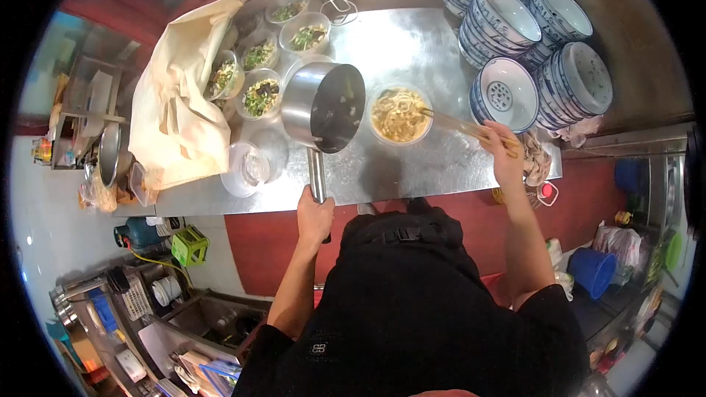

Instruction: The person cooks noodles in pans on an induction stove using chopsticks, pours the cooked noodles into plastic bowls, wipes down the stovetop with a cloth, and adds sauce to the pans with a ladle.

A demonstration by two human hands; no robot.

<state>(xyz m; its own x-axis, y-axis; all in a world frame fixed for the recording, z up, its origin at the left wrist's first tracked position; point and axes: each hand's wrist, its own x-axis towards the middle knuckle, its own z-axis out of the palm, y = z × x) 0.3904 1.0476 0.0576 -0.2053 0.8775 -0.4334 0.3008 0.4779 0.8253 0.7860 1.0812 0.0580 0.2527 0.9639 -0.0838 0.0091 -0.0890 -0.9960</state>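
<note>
My left hand [315, 215] is wrapped round the handle of a steel saucepan [300, 103], which is tilted with its dark inside facing right. In my right hand [501, 148] is a pair of wooden chopsticks [460, 124], their tips at the food in a round plastic bowl. That bowl [401, 115] stands on the steel table right of the pan and holds noodles in broth. Left of the pan are several plastic bowls with chopped greens [261, 97]. Empty clear containers [245, 169] sit below them, near the table's front edge.
Stacks of blue-and-white bowls [507, 18] fill the steel table's [390, 37] right end. A cream cloth [180, 95] lies over the left side. A white cable [340, 0] hangs at the back. Crumpled cloths [537, 158] lie near the right corner. A blue bucket [592, 272] stands on the floor.
</note>
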